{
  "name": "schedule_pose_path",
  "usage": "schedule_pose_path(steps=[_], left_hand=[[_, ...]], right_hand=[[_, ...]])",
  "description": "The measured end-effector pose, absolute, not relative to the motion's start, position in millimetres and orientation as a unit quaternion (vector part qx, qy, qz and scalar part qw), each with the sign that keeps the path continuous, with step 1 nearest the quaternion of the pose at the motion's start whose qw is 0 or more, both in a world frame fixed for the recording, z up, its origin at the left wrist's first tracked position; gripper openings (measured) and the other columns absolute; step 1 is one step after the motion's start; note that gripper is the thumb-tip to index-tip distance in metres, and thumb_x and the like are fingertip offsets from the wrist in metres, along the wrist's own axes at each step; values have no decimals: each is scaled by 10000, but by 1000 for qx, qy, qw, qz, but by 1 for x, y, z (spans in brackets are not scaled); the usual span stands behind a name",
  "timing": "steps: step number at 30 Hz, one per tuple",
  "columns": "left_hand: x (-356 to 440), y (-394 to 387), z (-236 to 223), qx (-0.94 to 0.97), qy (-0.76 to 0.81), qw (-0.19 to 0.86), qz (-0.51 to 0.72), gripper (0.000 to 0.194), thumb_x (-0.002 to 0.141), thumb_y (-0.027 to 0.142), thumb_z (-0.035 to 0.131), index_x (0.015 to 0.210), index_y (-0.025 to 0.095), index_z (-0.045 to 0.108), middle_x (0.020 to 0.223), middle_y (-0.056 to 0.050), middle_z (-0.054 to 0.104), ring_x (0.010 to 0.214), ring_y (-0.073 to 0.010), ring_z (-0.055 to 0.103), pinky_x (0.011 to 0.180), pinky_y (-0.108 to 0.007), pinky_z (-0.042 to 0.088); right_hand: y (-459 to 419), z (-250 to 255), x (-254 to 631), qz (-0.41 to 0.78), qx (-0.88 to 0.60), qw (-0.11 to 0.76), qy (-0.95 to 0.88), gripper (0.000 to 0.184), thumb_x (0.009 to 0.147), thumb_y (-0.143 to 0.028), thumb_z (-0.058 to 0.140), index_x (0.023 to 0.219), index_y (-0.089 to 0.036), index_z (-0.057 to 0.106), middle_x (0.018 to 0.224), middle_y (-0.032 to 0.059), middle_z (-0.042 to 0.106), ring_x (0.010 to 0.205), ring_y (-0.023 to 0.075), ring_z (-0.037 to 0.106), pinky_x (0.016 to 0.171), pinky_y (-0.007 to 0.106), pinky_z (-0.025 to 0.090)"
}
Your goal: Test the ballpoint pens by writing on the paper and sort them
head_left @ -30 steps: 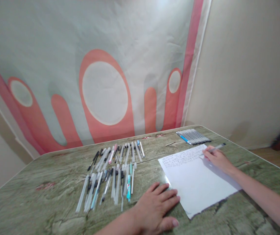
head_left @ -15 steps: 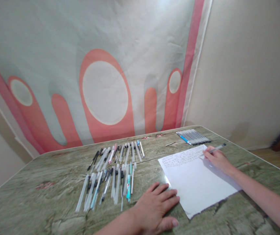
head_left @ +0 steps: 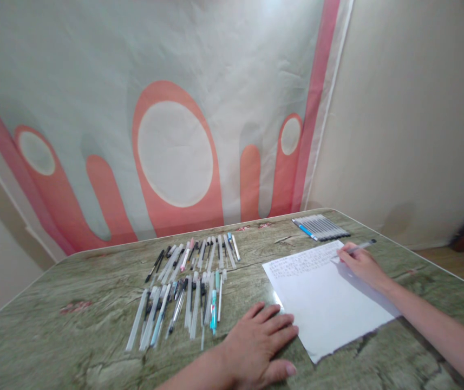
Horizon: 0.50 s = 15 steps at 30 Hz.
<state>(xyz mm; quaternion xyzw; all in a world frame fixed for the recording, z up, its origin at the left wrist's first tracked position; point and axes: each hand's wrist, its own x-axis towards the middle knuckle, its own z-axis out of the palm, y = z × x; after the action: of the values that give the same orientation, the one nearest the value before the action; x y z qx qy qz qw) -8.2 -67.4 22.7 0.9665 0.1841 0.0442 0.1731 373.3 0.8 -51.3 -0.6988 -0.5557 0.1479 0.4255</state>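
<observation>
My right hand is closed around a grey pen, its tip on the top right corner of a white sheet of paper. Faint handwritten lines run across the top of the sheet. My left hand lies flat on the table with its fingers stretched out, fingertips at the sheet's left edge. It holds nothing.
Several pens lie in two loose rows left of the sheet on the green marbled table. A tidy row of grey pens lies at the far right corner. A banner with red shapes hangs behind.
</observation>
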Motion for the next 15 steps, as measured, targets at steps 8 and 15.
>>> schedule_pose_path(steps=[8,15], left_hand=[[-8,-68,23,964,185,187,37,566,858,524,259,1361,268,238,1396,-31,324,1285,-284,237,1044,-477,151],[-8,-68,22,965,184,182,40,561,857,522,267,1358,270,246,1391,-28,334,1281,-280,247,1044,-468,161]], right_hand=[[2,-54,375,152,-708,426,-542,225,735,-411,446,630,-213,462,448,-50,431,403,100,408,406,218,318],[1,-54,376,152,-699,427,-553,230,744,-407,444,616,-216,444,446,-57,414,404,100,407,410,220,319]])
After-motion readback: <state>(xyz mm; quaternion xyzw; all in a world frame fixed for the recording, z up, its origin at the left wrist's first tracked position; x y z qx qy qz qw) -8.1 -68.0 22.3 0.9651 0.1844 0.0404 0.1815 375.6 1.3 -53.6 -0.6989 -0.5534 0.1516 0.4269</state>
